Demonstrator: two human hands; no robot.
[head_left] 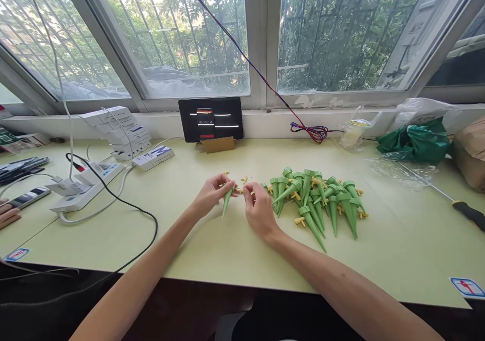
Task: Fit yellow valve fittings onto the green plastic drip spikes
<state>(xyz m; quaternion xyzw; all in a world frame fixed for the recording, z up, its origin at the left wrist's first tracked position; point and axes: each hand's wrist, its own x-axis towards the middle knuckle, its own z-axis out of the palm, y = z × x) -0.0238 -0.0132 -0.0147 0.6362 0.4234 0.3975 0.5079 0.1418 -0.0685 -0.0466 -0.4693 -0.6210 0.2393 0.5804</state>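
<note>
Over a pale green tabletop [212,250], near its middle, a green spike [227,202] hangs point down from the left hand [213,195], just below its fingertips. That hand is mostly closed, thumb and fingers pinching the spike's wide upper end. Facing it, slightly apart, the right hand [259,210] has thumb and fingers curled close together beside a yellow fitting [239,191] between the hands (too small to tell whether it is gripped). Another yellow piece [244,180] lies on the table just beyond them. To the right of the right hand spreads a heap of green spikes [318,194], with yellow fittings showing among them. Behind the hands, a dark tablet [229,116] leans on a cardboard stand [217,145].
</note>
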